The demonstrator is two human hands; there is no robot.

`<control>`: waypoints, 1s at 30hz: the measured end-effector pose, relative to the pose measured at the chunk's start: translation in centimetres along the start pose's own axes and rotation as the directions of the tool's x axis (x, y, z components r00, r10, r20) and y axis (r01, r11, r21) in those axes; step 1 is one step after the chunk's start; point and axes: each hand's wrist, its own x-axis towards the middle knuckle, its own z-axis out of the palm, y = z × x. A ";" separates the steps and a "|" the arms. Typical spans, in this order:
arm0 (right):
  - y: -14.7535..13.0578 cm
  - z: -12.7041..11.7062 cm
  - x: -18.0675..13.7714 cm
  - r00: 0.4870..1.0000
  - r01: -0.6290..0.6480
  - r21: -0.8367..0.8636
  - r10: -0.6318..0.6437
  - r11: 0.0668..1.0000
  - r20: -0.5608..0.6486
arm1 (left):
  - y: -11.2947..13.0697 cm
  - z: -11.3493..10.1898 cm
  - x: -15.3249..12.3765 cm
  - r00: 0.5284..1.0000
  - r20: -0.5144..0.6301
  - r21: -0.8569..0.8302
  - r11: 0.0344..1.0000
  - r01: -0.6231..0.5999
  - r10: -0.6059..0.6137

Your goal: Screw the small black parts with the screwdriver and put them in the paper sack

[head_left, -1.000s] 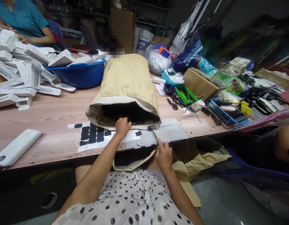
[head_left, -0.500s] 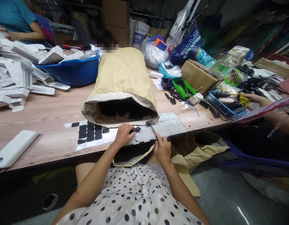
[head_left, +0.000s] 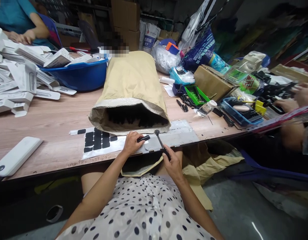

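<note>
My left hand (head_left: 131, 142) is closed on a small black part (head_left: 143, 138) and rests on the table in front of the open mouth of a tan paper sack (head_left: 130, 93). Dark parts fill the inside of the sack. My right hand (head_left: 172, 163) grips the handle of a small hammer (head_left: 160, 141), whose head is raised slightly above a grey plate (head_left: 174, 137) at the table edge. Just left of my left hand lies a white sheet of black pads (head_left: 97, 141).
A blue basin (head_left: 79, 77) and piles of white boxes (head_left: 16, 83) stand at the back left, with a person in teal behind them. A white device (head_left: 16, 156) lies front left. Trays, a small bottle (head_left: 206, 108), bags and another person's hands crowd the right side.
My left hand came out of the sack with a black part and set down on the table. The hammer head has lifted and tilted left off the plate.
</note>
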 end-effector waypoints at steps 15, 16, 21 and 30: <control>-2.8 0.1 -0.5 0.984 0.097 -0.003 -0.096 0.995 0.147 | 0.3 0.1 0.0 1.000 0.007 -0.009 1.000 0.023 -0.023; -3.0 0.1 -0.5 0.985 0.100 -0.001 -0.099 0.995 0.140 | 0.3 0.1 0.1 1.000 0.006 -0.008 1.000 0.021 -0.021; -3.7 0.8 -0.9 0.980 0.117 0.012 -0.118 0.993 0.159 | 0.3 0.0 0.0 1.000 0.014 -0.005 1.000 0.021 -0.021; -1.9 -0.4 0.3 0.999 0.036 -0.222 -0.037 0.974 -0.002 | 0.2 0.3 0.0 1.000 -0.011 -0.011 1.000 0.017 -0.017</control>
